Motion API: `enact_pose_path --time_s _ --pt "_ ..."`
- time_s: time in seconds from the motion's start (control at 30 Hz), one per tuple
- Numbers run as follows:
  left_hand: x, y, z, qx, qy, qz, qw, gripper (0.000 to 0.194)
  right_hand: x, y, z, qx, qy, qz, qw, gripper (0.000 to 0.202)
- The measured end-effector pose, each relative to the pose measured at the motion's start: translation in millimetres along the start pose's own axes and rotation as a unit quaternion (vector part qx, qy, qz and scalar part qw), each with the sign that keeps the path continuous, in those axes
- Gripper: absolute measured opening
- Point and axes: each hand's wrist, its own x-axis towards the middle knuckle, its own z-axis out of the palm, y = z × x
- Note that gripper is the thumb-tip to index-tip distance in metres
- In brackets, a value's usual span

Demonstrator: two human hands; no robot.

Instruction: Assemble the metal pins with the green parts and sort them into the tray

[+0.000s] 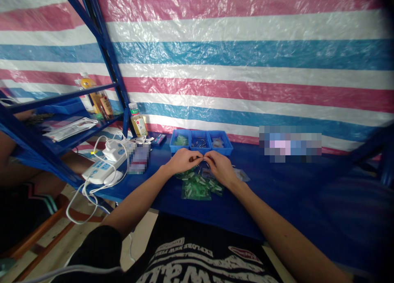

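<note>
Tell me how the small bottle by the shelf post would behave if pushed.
The bottle stands upright and is taller than it is wide, so a push near its cap would likely tip it. It looks like plastic and only partly full, so probably light. Once on its side, its round body would likely roll on the table.

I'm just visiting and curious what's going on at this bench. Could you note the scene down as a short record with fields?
surface: blue table
left hand: fingers pinched together at a tiny part, too small to identify
right hand: fingers meet the left hand's at the same spot
under the hands: small clear bags of green parts
behind the hands: three blue bins in a row
left of the hands: white power strip, small bottle
backdrop: striped tarp
</note>
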Motion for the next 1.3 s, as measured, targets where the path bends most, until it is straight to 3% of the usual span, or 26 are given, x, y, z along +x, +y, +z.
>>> enact_pose_path --time_s 1.3 --pt "0.3 -1.5 0.1 0.004 0.007 -0.003 1.0 0.023 0.7 3.7 0.2 -0.005 0.013 -0.011 1.0 0.01"
